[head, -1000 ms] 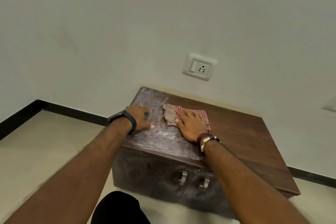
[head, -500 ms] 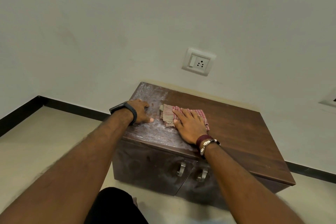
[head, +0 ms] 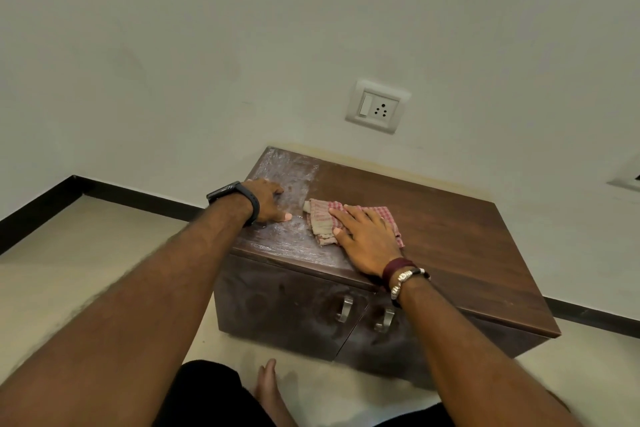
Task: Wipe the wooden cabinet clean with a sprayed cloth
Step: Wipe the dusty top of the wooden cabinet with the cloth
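Observation:
A low dark wooden cabinet stands against the wall, with two doors and metal handles on its front. The left part of its top is grey with dust; the right part looks dark and clean. A folded red-checked cloth lies on the top near the dusty area. My right hand presses flat on the cloth, fingers spread. My left hand, with a black wristband, rests flat on the dusty left end of the top, holding nothing.
A white wall socket with a switch sits above the cabinet. A black skirting board runs along the wall's base. My bare foot and dark-clothed knee are on the pale floor in front of the cabinet.
The view has tilted so the cabinet sits lower in frame. Both hands keep nearly the same places on the top; the right hand with the cloth has shifted only slightly.

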